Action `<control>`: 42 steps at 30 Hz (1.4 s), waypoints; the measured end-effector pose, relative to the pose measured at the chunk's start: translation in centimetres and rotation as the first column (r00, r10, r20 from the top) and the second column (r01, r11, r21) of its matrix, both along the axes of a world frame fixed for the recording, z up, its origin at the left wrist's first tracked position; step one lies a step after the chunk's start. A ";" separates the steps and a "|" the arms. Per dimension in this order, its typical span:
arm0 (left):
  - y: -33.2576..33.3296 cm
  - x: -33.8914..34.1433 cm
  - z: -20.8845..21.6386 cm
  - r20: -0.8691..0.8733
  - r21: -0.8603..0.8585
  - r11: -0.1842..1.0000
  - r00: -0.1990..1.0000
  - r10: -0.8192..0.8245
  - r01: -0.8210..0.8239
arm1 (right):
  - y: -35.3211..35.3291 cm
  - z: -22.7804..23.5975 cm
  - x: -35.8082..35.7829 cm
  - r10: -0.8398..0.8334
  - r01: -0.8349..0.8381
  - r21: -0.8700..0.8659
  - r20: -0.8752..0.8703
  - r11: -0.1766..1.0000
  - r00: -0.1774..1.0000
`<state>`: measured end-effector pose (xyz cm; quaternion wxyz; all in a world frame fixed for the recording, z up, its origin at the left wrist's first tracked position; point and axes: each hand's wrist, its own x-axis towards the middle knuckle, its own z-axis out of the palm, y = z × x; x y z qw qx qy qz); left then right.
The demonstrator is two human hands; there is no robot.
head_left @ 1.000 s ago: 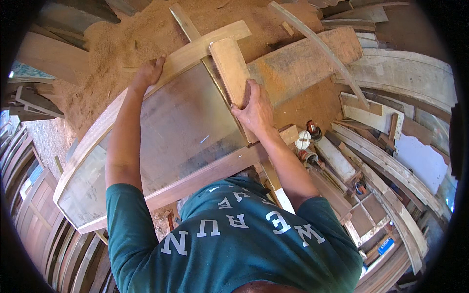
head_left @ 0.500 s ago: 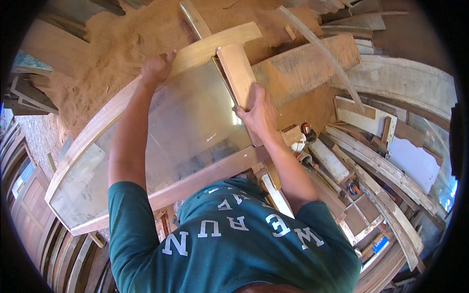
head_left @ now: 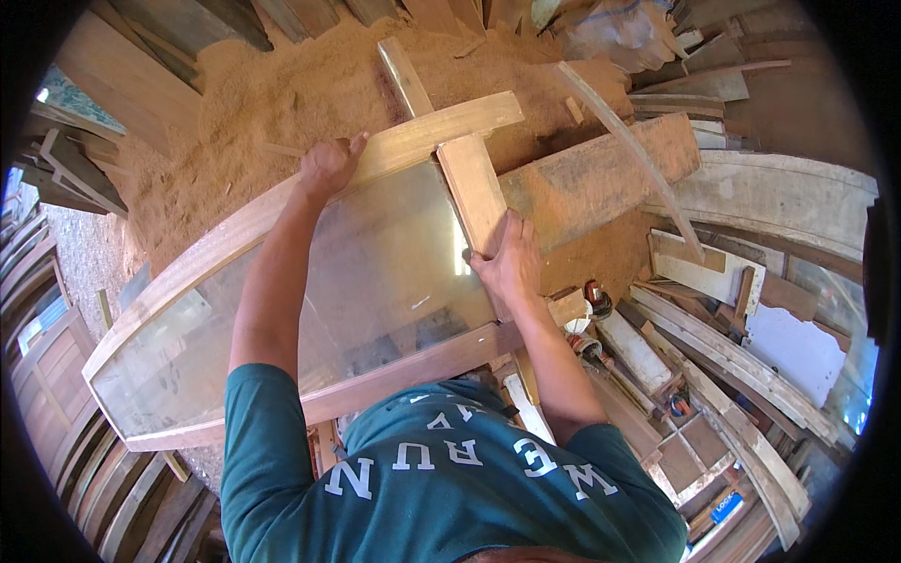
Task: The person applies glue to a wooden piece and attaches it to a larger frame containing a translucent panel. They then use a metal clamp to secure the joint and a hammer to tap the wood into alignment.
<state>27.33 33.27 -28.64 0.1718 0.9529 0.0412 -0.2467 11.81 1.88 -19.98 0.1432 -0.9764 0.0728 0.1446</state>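
Observation:
A long wooden frame lies across in front of me, its far rail and near rail enclosing a grey, shiny panel. My left hand is closed over the far rail, thumb toward the right. At the right end, a short wooden rail runs crosswise between the two long ones. My right hand wraps round this short rail, thumb on the panel side and fingers along its outer side. A dark narrow line shows between the panel and the short rail near its far end. The far rail extends past the short rail.
Sawdust covers the ground beyond the frame. A wooden batten and a wide dusty board lie under or beside it. A thin curved strip crosses that board. Scrap wood and a red-and-black tool lie at right.
The frame and surroundings have shifted down and mostly slightly right in the picture. Both hands keep their places on the far rail and the short rail.

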 end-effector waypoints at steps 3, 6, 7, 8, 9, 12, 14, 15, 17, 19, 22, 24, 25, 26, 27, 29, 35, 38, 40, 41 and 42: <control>0.1 0.1 -0.2 -0.003 -0.010 1.000 1.000 -0.002 0.002 | 0.0 -0.1 0.2 0.002 -0.003 -0.011 -0.031 1.000 1.000; 0.1 -0.1 -0.4 0.063 -0.018 1.000 0.998 0.014 -0.013 | 0.1 0.4 0.5 -0.001 0.001 0.002 -0.078 1.000 0.997; 0.1 -0.1 -0.3 0.063 -0.015 1.000 0.998 0.015 -0.014 | 0.1 0.4 0.4 0.001 0.000 0.002 -0.078 1.000 0.997; 0.0 0.1 -0.2 0.062 -0.012 1.000 0.998 0.016 -0.016 | 0.0 0.3 0.5 0.002 -0.001 0.003 -0.077 1.000 0.997; 0.0 0.1 -0.1 0.061 -0.008 1.000 0.998 0.018 -0.017 | 0.0 0.3 0.5 0.004 -0.004 0.004 -0.074 1.000 0.997; 0.1 -0.2 -0.2 0.095 -0.034 0.999 0.995 0.019 -0.015 | -0.1 0.2 0.7 0.007 -0.006 0.009 -0.081 1.000 0.997; 0.2 -0.1 -0.2 0.089 -0.029 1.000 0.996 0.012 -0.010 | -0.1 0.3 0.8 0.002 -0.001 0.014 -0.109 1.000 0.994; 0.1 0.0 -0.1 0.085 -0.027 1.000 0.996 0.008 -0.005 | -0.1 0.4 0.9 -0.006 0.009 0.020 -0.126 1.000 0.992; 0.0 -0.1 0.0 0.101 -0.031 1.000 0.995 0.001 0.002 | -0.1 0.8 1.2 -0.022 0.028 0.032 -0.159 0.999 0.987; 0.0 -0.1 0.2 0.111 -0.035 0.999 0.994 0.010 -0.006 | -0.2 0.8 1.2 -0.015 0.021 0.034 -0.156 0.999 0.988; -0.1 -0.2 0.2 0.107 -0.030 0.999 0.994 0.035 -0.032 | -0.2 1.2 1.4 -0.018 0.025 0.042 -0.163 0.999 0.987; -0.1 -0.1 0.2 0.099 -0.016 0.999 0.994 0.035 -0.034 | -0.3 1.1 1.5 -0.018 0.026 0.039 -0.182 0.999 0.983; -0.1 -0.1 0.3 0.089 -0.013 1.000 0.996 0.028 -0.027 | -0.5 0.9 1.5 -0.016 0.022 0.032 -0.197 0.999 0.980; -0.1 -0.1 0.4 0.079 -0.011 1.000 0.997 0.021 -0.021 | -0.6 0.8 1.5 -0.013 0.019 0.026 -0.212 0.999 0.977; -0.1 0.0 0.4 0.069 -0.009 1.000 0.998 0.015 -0.014 | -0.6 0.8 1.6 -0.012 0.019 0.029 -0.217 0.999 0.976; 0.0 0.0 0.3 0.068 -0.001 1.000 0.997 0.023 -0.023 | -0.6 1.0 1.7 -0.011 0.019 0.033 -0.226 0.999 0.974; 0.2 0.2 0.1 0.058 -0.014 0.999 0.998 0.034 -0.034 | -1.2 0.4 1.9 -0.006 0.030 0.106 -0.222 0.994 0.975; -0.1 0.3 0.3 0.051 -0.022 0.999 0.998 0.041 -0.040 | -1.8 -0.6 1.7 -0.023 0.059 0.163 -0.217 0.985 0.976; 0.0 0.5 0.3 0.050 -0.014 0.999 0.998 0.041 -0.040 | -2.1 -0.8 1.8 0.000 0.037 0.182 -0.202 0.983 0.979; 0.1 0.6 0.1 0.049 -0.003 0.999 0.998 0.043 -0.043 | -2.2 -0.8 2.0 0.012 0.026 0.191 -0.195 0.981 0.981; 0.1 0.5 0.0 0.045 0.005 0.999 0.998 0.047 -0.048 | -2.1 -0.5 2.1 0.001 0.043 0.184 -0.236 0.982 0.972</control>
